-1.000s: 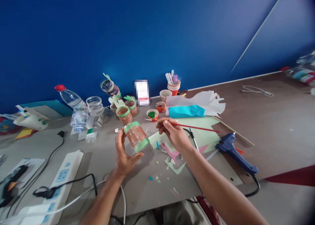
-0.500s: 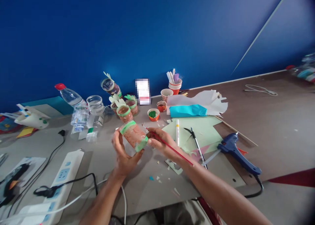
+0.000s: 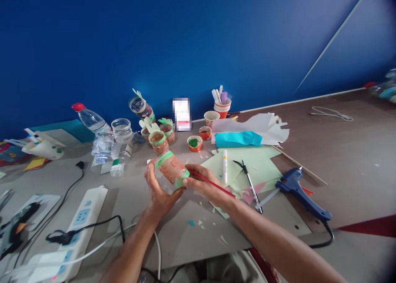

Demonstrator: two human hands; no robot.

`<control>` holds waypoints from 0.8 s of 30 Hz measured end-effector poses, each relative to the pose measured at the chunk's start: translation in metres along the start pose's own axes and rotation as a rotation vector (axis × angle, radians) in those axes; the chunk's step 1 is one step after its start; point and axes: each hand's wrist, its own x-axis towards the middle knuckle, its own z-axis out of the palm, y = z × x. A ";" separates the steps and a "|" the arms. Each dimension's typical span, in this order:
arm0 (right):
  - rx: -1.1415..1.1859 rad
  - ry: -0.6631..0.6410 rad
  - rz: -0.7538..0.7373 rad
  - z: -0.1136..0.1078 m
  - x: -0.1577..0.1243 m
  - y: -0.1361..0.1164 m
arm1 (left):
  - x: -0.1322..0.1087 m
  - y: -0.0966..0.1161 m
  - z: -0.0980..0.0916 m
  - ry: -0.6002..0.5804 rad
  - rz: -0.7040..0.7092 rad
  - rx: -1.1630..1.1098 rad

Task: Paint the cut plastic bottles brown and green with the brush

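Note:
My left hand (image 3: 161,194) is wrapped round a tilted cup (image 3: 173,168), painted orange-brown with green bands at both ends. Between the fingers of my right hand (image 3: 204,185) lies a thin paintbrush (image 3: 218,185) with a red handle, slanting down along the wrist. Those right fingertips rest against the cup's lower green end, and the brush's tip is hidden there. Just behind stand similar painted cups, one of them (image 3: 158,142) with pale green paper leaves at its rim. Green paint fills a small orange paper cup (image 3: 194,143); brown paint is in another (image 3: 205,133).
A hot glue gun (image 3: 292,188), a pen (image 3: 252,186) and a white marker (image 3: 225,166) lie to the right, near pale green paper (image 3: 266,163). At left are plastic bottles (image 3: 102,140) and a power strip (image 3: 82,221) with cables. Paper scraps dot the tabletop.
The brush has swung to a flatter angle, and its tip, earlier showing beyond my right fingers, is now hidden by the cup. Both hands and the cup sit slightly further right in view.

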 end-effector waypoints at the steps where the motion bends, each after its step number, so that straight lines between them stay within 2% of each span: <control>1: 0.000 0.008 0.000 0.000 0.001 0.002 | 0.000 0.000 -0.001 -0.027 0.016 0.000; 3: -0.022 0.023 -0.015 -0.001 0.003 0.007 | 0.002 0.002 -0.003 -0.050 0.043 0.002; 9: -0.287 0.091 -0.082 -0.006 0.007 0.022 | 0.007 0.008 -0.002 0.025 0.110 0.078; 14: -0.403 0.089 -0.209 -0.009 0.004 0.017 | 0.006 0.005 -0.001 0.042 0.106 0.062; 17: -0.308 0.174 -0.312 -0.017 0.003 0.007 | 0.005 0.003 -0.001 0.013 0.095 0.080; 19: -0.137 0.220 -0.345 -0.022 0.003 -0.001 | 0.005 0.001 -0.001 -0.007 0.129 0.111; 22: 0.084 0.131 -0.312 -0.026 0.002 -0.009 | 0.006 -0.001 0.000 -0.020 0.168 0.165; 24: 0.127 0.058 -0.277 -0.025 0.001 -0.011 | 0.006 -0.003 0.001 -0.033 0.164 0.177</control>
